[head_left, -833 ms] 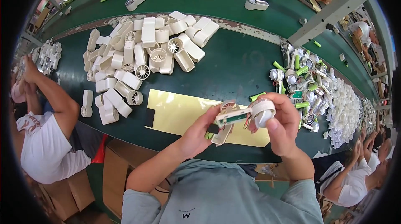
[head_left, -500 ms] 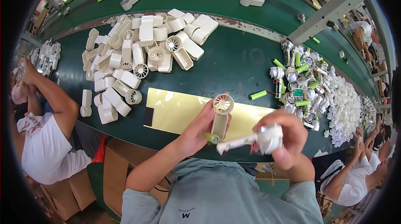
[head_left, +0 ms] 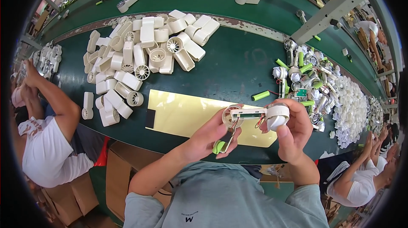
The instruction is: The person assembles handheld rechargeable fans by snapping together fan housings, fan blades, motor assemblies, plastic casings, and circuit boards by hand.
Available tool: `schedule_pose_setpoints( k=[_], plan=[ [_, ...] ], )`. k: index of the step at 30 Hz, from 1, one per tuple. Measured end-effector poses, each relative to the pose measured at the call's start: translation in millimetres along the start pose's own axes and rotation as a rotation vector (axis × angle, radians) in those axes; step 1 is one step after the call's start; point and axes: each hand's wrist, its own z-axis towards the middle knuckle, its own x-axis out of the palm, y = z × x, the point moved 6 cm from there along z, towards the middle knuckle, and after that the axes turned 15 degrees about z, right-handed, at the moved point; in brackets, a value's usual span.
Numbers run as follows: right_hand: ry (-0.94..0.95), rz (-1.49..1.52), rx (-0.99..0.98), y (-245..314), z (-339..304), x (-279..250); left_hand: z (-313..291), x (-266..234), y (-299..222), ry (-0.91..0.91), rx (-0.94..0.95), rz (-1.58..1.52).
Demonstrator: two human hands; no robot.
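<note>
My left hand [head_left: 204, 136] grips a white handheld-fan housing, its slatted ring [head_left: 232, 116] showing above the fingers. A green battery cell [head_left: 219, 146] rests by the same hand's lower fingers, joined to thin wires. In my right hand [head_left: 295, 128], thumb and fingers hold the round head of a fan assembly [head_left: 278, 114] with white blades. From that head a narrow strip with a circuit board [head_left: 250, 113] reaches left, lying across the housing's ring. A short red wire hangs beneath the strip. The left fingers hide part of the housing.
A yellow sheet [head_left: 178, 113] lies under my hands on the green table. White fan housings [head_left: 147, 32] are piled at the left. Wired fan assemblies with green cells [head_left: 301, 93] and small white parts [head_left: 348, 109] heap at the right. Beyond run a conveyor belt [head_left: 195, 0] and a metal post [head_left: 335, 13].
My right hand has lifted and levelled the fan assembly, bringing its strip over the housing's ring. The housing has tilted in my left hand. Fans on the belt have shifted left.
</note>
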Motion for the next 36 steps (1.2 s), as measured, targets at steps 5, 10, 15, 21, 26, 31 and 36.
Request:
schedule_pose_setpoints(
  k=[5, 10, 15, 21, 26, 31, 36],
  plan=[
    [0.017, -0.054, -0.068, 4, 0, -5, -11, -5, 0, -0.122, -0.026, 0.302],
    [0.023, -0.081, -0.100, 8, 4, -9, -16, -1, -10, -0.164, -0.084, 0.645],
    [0.052, -0.159, -0.100, 2, 2, -6, -25, 0, -11, -0.240, -0.163, 0.793],
    [0.083, -0.358, -0.262, 12, 0, -4, -22, 5, -13, -0.234, 0.047, 0.792],
    [0.085, -0.402, -0.353, 19, 1, -5, -29, -1, -15, -0.177, -0.315, 0.890],
    [0.006, -0.377, -0.326, 14, -1, -5, -28, 1, -20, -0.183, -0.195, 0.824],
    [-0.034, -0.361, -0.285, 10, -3, -10, -31, 10, -23, -0.109, -0.206, 0.441]
  ],
)
